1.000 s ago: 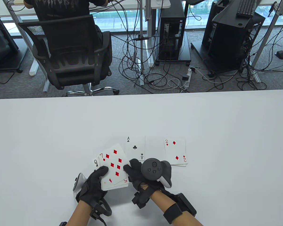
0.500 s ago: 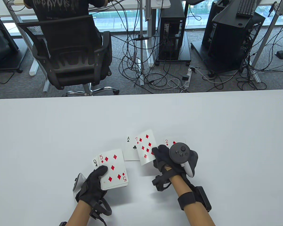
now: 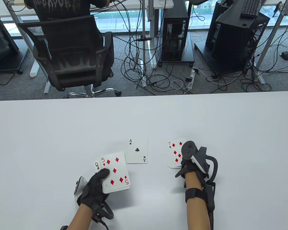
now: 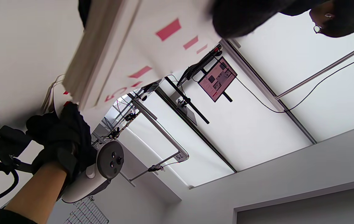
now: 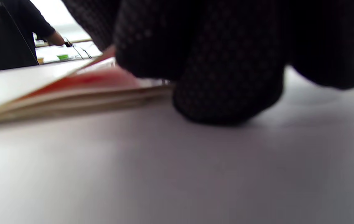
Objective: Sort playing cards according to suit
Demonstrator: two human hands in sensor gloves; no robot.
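Sorting is at an early stage, judged from the layout. 2 piles stand on the white surface [image 3: 62, 134]. The club pile, a white ace of clubs card [image 3: 136, 151] face up on top, lies ahead of the gap between the hands, nearer the left one. The diamond pile, topped by a white 7 of diamonds card [image 3: 174, 152], lies under and just left of the right hand [image 3: 189, 165]. No heart or spade pile is visible. The thick stack of unsorted white playing cards [image 3: 115, 173] shows a 5 of diamonds on top with a queen of clubs corner fanned out behind it; most of the work is left.

Left hand [image 3: 94, 189]: palm turned inward, fingers curled round the near left corner of the unsorted stack, thumb lying across its face. It grips the stack firmly and holds it just off or at the surface; which cannot be told. The left wrist view confirms the stack's thickness.

Right hand: lowered onto the near right edge of the diamond pile, wrist raised, tracker uppermost. The right wrist view shows gloved fingertips [image 5: 226, 93] down at the pile's edge and touching the surface. Whether they pinch the 7 or have let go of it cannot be determined.
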